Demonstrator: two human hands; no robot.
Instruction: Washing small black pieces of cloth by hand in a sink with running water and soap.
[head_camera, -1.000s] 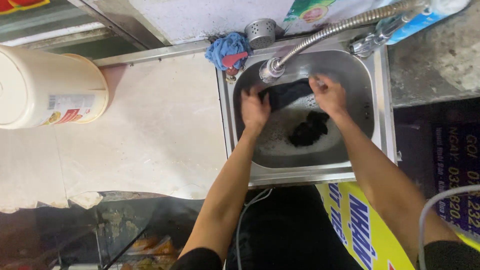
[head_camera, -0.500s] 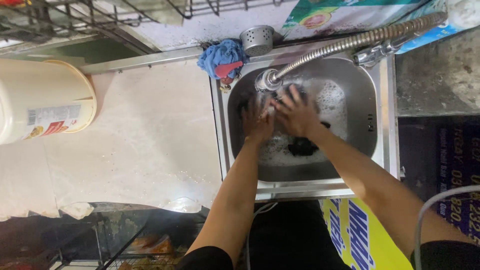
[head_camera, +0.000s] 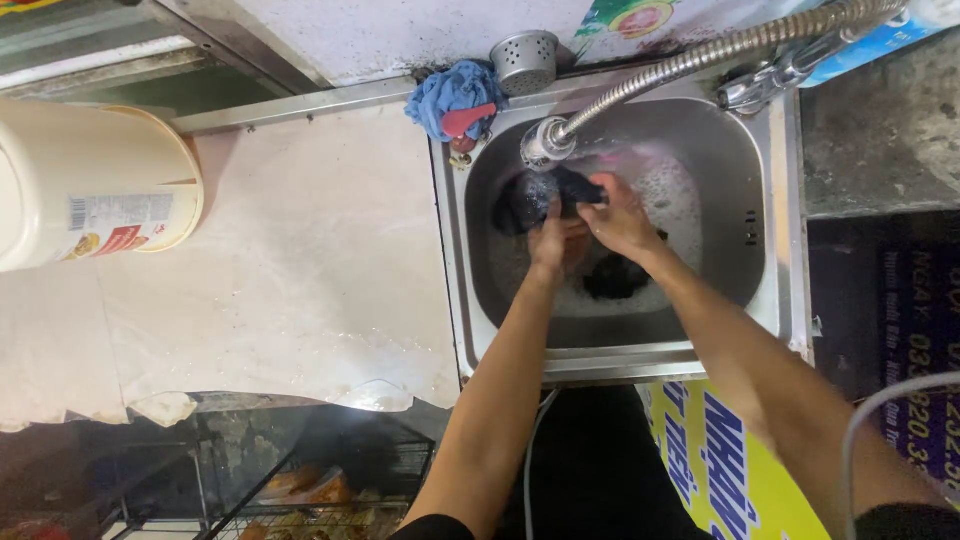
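a rectangular stainless-steel sink (head_camera: 775, 200), smooth and dulled with white suds, is shown set into a pale, wet, glossy counter (head_camera: 300, 270). a dark, limp, soaked cloth (head_camera: 535, 195) is held over the basin just below the round spray head (head_camera: 545, 145) of a ribbed, flexible metal hose (head_camera: 700, 55). the left hand (head_camera: 555, 240) is seen curled closed against the lower part of the cloth, fingers bent inward; the right hand (head_camera: 620, 215) is clenched on the cloth's upper right edge, and the two hands are pressed together. a second dark, crumpled mass (head_camera: 615, 275) is seen lying in the foamy water on the basin floor, partly hidden beneath the right wrist; what it is cannot be told. on the sink's back rim, a bunched blue rag (head_camera: 450, 95) with a red piece on it is placed just beside a small perforated metal cup (head_camera: 527, 60). a chrome tap lever (head_camera: 775, 75) is mounted at the far right corner. at the left of the counter, a cream plastic bucket (head_camera: 90, 180), cylindrical and labelled, is shown lying on its side. wire racks (head_camera: 320, 490) are visible below the counter edge.
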